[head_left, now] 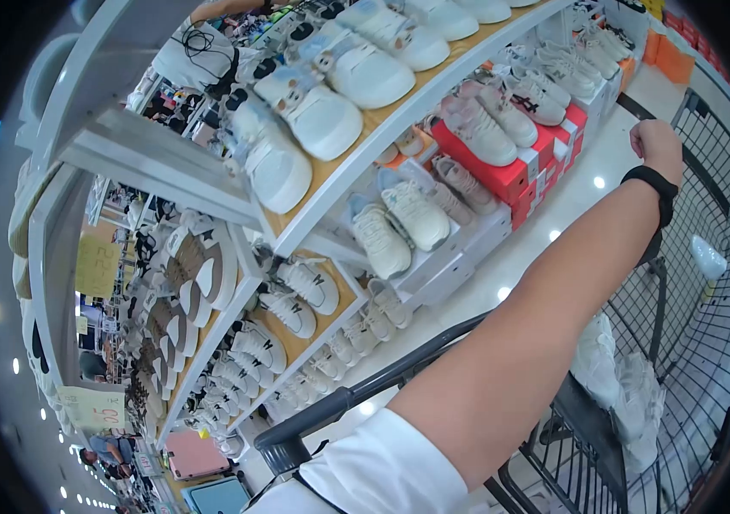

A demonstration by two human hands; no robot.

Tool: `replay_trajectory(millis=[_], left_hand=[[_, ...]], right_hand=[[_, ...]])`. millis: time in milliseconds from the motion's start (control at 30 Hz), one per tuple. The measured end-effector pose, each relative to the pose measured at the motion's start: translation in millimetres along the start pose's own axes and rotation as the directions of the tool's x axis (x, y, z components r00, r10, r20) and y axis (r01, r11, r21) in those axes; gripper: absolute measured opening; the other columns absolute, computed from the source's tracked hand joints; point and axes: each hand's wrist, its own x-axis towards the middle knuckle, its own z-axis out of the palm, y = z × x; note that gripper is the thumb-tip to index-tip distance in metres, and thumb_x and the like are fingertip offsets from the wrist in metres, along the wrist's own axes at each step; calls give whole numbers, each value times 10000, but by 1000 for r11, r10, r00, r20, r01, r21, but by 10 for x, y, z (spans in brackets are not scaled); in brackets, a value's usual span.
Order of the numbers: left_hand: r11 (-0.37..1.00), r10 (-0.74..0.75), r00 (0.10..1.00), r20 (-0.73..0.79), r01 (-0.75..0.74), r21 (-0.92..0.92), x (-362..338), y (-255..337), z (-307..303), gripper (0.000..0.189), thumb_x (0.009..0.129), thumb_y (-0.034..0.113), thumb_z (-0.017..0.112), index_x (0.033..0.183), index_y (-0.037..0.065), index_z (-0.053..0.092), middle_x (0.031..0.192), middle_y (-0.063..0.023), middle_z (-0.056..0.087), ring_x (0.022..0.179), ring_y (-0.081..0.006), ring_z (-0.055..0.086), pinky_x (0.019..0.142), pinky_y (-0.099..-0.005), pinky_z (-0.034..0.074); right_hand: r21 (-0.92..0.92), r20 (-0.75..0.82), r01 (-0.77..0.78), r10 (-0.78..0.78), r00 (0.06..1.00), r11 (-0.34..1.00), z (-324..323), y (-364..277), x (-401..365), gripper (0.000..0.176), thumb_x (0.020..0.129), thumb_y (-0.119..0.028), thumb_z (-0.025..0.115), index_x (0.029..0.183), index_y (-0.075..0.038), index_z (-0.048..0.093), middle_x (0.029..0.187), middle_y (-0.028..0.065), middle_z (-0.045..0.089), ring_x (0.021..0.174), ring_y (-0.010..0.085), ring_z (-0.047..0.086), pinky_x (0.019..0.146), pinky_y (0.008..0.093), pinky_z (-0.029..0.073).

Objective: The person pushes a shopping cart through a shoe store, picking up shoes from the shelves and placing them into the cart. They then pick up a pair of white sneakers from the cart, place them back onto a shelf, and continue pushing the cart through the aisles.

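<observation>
My left arm stretches across the view over the cart handle, with a black band on the wrist. At its end, my left hand (658, 146) is curled into a fist, and nothing shows in it. It hangs over the near side of a black wire shopping cart (699, 343), beside the shoe shelves. Inside the cart lies a white bundle in clear plastic (630, 394), partly hidden by my arm. Farther along the basket is a small white wrapped item (709, 259). My right hand is out of view.
A shelf of white sneakers (373, 73) runs along the left. Below it, pale shoes (416, 210) stand on boxes, some on red shoe boxes (510, 176). Handwritten price signs (91, 407) hang at the left. Suitcases (198, 454) and people (112, 450) are farther back.
</observation>
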Motion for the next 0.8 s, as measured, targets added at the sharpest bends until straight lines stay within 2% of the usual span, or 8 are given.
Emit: replay_trajectory(millis=[67, 100, 233, 300, 433, 500, 733, 800], left_hand=[[999, 8, 1000, 4, -8, 46, -230, -74, -42, 140, 658, 190, 657, 796, 171, 648, 669, 87, 563, 579, -99, 573, 365, -231, 332], [1000, -7, 1000, -5, 7, 22, -314, -107, -48, 163, 632, 185, 678, 791, 170, 646, 673, 87, 565, 594, -100, 577, 369, -230, 338], [999, 4, 999, 39, -6, 49, -685, -235, -131, 184, 612, 171, 694, 789, 166, 644, 668, 83, 562, 609, -105, 581, 374, -232, 347], [997, 16, 997, 70, -21, 71, -871, -307, -161, 211, 592, 167, 709, 793, 162, 644, 673, 79, 563, 623, -111, 584, 376, -236, 353], [997, -4, 1000, 26, 2, 80, -1199, -418, -115, 213, 593, 171, 711, 795, 164, 645, 683, 79, 567, 629, -113, 584, 375, -238, 354], [996, -18, 999, 40, 15, 91, -1374, -474, -131, 223, 588, 165, 714, 800, 160, 645, 686, 78, 568, 633, -114, 582, 375, -242, 356], [997, -61, 993, -101, 66, 46, -2045, -699, -57, 147, 721, 177, 600, 860, 168, 647, 783, 60, 591, 725, -125, 594, 368, -254, 348], [998, -62, 997, -53, 61, -7, -2216, -757, -86, 171, 721, 186, 607, 887, 166, 644, 800, 52, 588, 750, -126, 590, 363, -253, 343]], right_hand=[[13, -140, 88, -85, 986, 996, -55, -23, -170, 291, 755, -140, 537, 943, 70, 463, 859, 231, 555, 698, 330, 575, 615, 360, 479], [15, 53, -2, 1, 999, 1000, -141, -61, -226, 286, 762, -161, 529, 941, 56, 479, 801, 183, 582, 675, 291, 593, 593, 339, 487], [-255, 68, 54, -38, 997, 965, -291, -125, -557, 253, 778, -183, 514, 912, 32, 497, 711, 115, 600, 612, 250, 608, 520, 314, 489], [-330, 213, 166, -98, 972, 929, -383, -132, -689, 202, 798, -188, 494, 867, 1, 508, 671, 79, 609, 554, 224, 612, 455, 301, 484], [-229, 201, 97, -50, 978, 969, -537, -212, -957, 167, 807, -177, 487, 833, -13, 499, 669, 109, 616, 542, 225, 612, 436, 305, 483], [-9, 100, -91, 92, 991, 996, -647, -262, -1112, 164, 810, -169, 479, 818, -6, 493, 632, 132, 611, 525, 233, 610, 434, 316, 487], [-46, 41, -58, 60, 997, 997, -974, -391, -1659, 189, 814, -163, 458, 830, 22, 490, 586, 155, 593, 474, 280, 591, 413, 352, 479], [-81, 94, -87, 94, 991, 993, -1088, -424, -1755, 202, 813, -164, 453, 849, 31, 493, 587, 158, 593, 494, 291, 596, 426, 364, 483]])
